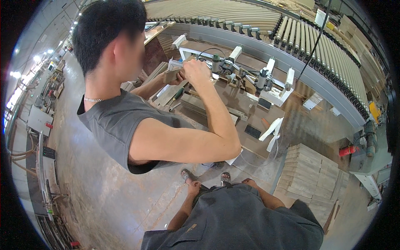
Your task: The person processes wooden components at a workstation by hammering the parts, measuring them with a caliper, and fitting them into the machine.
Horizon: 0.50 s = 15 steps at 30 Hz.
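My left hand (194, 187) hangs low by the waist of my dark shirt (237, 216), its fingers curled in. Whatever lies inside those fingers, if anything, is hidden. On the other side my right hand (249, 182) is at the shirt's edge, mostly covered, so its fingers do not show clearly. Neither hand reaches the workbench (266, 143). In front of me a co-worker in a grey sleeveless top (121, 121) bends over the bench. Both of that person's hands (197, 71) are raised round a small wooden piece (171, 76).
A metal frame with clamp-like fittings (262, 79) stands on the bench, near a black phone (253, 131) and white cloth strips (273, 131). Stacked boards (310, 171) sit on the right, with a red fire extinguisher (348, 150) beyond. A roller conveyor (321, 54) runs behind.
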### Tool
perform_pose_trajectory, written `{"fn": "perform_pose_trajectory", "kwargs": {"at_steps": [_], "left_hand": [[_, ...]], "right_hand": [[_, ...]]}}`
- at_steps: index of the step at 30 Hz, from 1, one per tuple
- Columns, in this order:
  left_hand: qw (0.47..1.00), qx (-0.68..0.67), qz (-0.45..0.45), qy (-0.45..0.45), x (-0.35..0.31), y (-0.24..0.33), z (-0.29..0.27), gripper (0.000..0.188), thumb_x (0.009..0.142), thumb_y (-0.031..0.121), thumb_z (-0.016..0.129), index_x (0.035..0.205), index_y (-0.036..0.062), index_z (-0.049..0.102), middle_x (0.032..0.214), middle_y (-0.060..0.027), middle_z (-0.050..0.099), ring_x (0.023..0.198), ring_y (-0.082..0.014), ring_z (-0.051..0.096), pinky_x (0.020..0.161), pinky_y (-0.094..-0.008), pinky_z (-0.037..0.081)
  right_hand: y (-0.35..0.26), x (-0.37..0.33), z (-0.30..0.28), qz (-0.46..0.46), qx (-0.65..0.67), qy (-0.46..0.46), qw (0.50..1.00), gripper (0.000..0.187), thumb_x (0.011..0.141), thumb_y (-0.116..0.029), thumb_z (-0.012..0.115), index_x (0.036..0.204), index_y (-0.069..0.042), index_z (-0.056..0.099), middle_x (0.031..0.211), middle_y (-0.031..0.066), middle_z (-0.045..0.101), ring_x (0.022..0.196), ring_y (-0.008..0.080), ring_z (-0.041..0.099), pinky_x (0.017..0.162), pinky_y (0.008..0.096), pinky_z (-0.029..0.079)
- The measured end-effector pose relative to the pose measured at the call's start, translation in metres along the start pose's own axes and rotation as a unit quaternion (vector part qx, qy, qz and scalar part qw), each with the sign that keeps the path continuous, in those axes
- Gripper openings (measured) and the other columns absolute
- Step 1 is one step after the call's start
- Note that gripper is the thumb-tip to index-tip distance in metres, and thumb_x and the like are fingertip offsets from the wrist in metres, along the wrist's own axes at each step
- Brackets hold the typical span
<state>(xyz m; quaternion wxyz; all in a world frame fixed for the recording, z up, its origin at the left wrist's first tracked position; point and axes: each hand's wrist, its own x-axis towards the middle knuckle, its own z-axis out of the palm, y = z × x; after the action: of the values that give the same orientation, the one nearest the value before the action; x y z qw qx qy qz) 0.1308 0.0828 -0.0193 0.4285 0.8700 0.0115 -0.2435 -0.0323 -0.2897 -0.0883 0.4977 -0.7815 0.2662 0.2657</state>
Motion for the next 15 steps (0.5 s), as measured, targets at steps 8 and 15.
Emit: {"fn": "perform_pose_trajectory", "kwargs": {"at_steps": [8, 15], "left_hand": [[1.000, 0.021, -0.014, -0.019, 0.005, 0.011, 0.000, 0.028, 0.083, 0.030, 0.059, 0.095, 0.0062, 0.065, 0.076, -0.0066, 0.066, 0.072, -0.0177, 0.062, 0.068, -0.0309, 0.048], [0.999, 0.030, -0.014, -0.020, 0.008, 0.014, -0.002, 0.030, 0.083, 0.032, 0.060, 0.096, 0.0045, 0.063, 0.077, -0.0061, 0.067, 0.075, -0.0178, 0.064, 0.071, -0.0306, 0.049]], "right_hand": [[0.007, 0.004, -0.002, -0.041, -0.027, -0.006, 0.999, 0.031, 0.081, -0.041, 0.056, 0.096, -0.017, 0.069, 0.104, 0.0066, 0.062, 0.099, 0.0222, 0.057, 0.085, 0.0325, 0.045], [0.019, 0.017, 0.004, -0.032, 0.008, -0.020, 0.999, 0.033, 0.081, -0.042, 0.055, 0.097, -0.017, 0.068, 0.103, 0.0061, 0.063, 0.096, 0.0226, 0.058, 0.084, 0.0332, 0.045]]}}
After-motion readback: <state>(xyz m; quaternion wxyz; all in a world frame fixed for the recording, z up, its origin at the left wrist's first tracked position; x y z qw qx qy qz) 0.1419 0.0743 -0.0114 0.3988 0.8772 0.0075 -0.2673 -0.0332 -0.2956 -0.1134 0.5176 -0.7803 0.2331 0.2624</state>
